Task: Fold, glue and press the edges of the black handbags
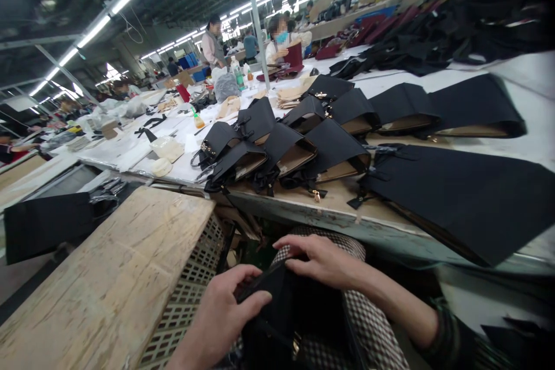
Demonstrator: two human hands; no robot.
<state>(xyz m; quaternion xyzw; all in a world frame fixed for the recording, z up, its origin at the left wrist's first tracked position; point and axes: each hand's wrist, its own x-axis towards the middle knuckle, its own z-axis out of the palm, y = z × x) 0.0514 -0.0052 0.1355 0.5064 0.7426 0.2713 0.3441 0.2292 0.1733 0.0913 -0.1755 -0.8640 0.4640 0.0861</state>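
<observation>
On the lap, over checked cloth [377, 318], lies a black handbag [303, 306] with a small gold-coloured metal fitting near its lower part. My left hand [225, 309] grips the bag's left edge, the thumb on the near face and the fingers partly hidden behind. At the top edge, my right hand [323, 260] is closed on the bag between thumb and bent fingers. The bag's lower end runs out of view, and its dark surface hides most detail.
Several black bag bodies [333, 147] with tan insides lie along the table edge [277, 202]. A large one [459, 191] overhangs at right. To my left stands a plastic crate [191, 277] under a worn board [117, 266]. A person [281, 46] works across the table.
</observation>
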